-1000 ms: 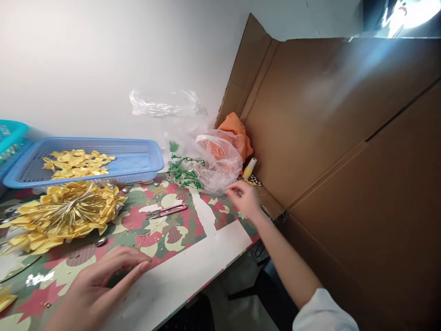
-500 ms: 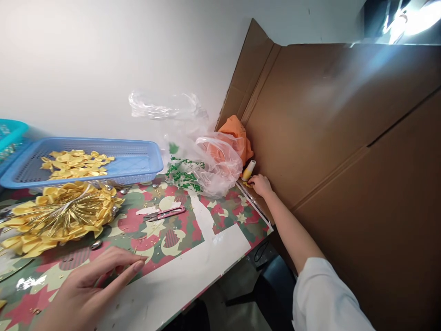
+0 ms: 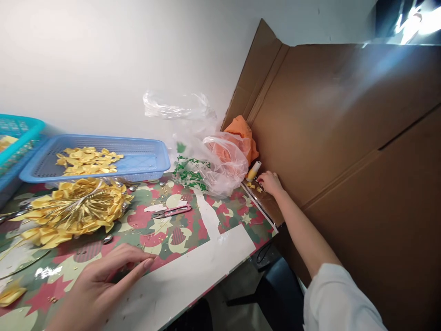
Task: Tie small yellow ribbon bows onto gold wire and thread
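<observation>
Fingertips of left hand (image 3: 110, 280) meet; right hand (image 3: 271, 183), grip unclear, is beside small yellow scraps (image 3: 251, 185), probably cornered far-right against scattering.

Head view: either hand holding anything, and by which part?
Can't tell. Left hand: thumb and forefinger tips close together, anything between too small to see. Right hand: fingers beside yellow-and-white tapered bottle, grip hidden.

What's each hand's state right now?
Left hand: pinched closed; can't tell if it holds anything.
Right hand: beside the cardboard; grip can't be told.
</observation>
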`<state>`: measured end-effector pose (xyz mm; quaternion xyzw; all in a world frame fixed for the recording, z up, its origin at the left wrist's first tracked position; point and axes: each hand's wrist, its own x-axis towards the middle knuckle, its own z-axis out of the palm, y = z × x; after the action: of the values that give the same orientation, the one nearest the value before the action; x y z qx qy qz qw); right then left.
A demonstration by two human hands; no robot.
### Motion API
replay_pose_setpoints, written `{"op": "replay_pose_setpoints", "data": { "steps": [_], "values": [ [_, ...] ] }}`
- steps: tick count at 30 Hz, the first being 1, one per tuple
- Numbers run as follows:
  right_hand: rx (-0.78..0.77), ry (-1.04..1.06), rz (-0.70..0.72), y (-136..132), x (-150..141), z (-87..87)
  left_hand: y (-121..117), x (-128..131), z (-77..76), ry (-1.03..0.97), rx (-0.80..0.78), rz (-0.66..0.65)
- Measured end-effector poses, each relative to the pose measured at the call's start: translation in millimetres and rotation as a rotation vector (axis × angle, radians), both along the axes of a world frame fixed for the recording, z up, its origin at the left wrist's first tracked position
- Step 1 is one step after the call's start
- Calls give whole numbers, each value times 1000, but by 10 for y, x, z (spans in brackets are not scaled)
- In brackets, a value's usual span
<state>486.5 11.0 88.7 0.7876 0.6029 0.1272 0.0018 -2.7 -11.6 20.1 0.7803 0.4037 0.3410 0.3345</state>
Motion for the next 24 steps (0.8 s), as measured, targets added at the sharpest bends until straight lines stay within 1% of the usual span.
{"op": "replay_pose_setpoints", "data": {
  "steps": [3,5,7,9,10,12,14,16,17,19,22,24],
  "values": [
    [189,79,57,-113,-143,165,-23,-5,50,-76,-120,6],
    [320,168,118,-152,-373,195,-21,-11,76,-105,-159,44],
    [392,289,206,-155,-760,153,-13,-11,95,-139,-209,87],
    [414,446,325,-140,-1299,70,-9,-4,107,-186,-254,107],
    [415,677,427,-130,-1603,25,-9,1,111,-214,-273,106],
    [274,1052,571,-106,-2208,-61,-14,15,115,-283,-326,106],
    [150,1293,691,-70,-2708,-150,-17,25,120,-361,-410,124],
    [96,1488,779,-31,-3031,-259,-15,30,132,-422,-494,144],
    [93,1570,788,-14,-3122,-321,-13,31,141,-443,-525,148],
    [92,1689,766,4,-3193,-449,-9,32,158,-464,-575,146],
    [64,1780,695,-16,-3142,-600,-15,38,169,-506,-639,122],
    [41,1822,667,-47,-3089,-645,-28,43,158,-533,-669,92]
  ]
}}
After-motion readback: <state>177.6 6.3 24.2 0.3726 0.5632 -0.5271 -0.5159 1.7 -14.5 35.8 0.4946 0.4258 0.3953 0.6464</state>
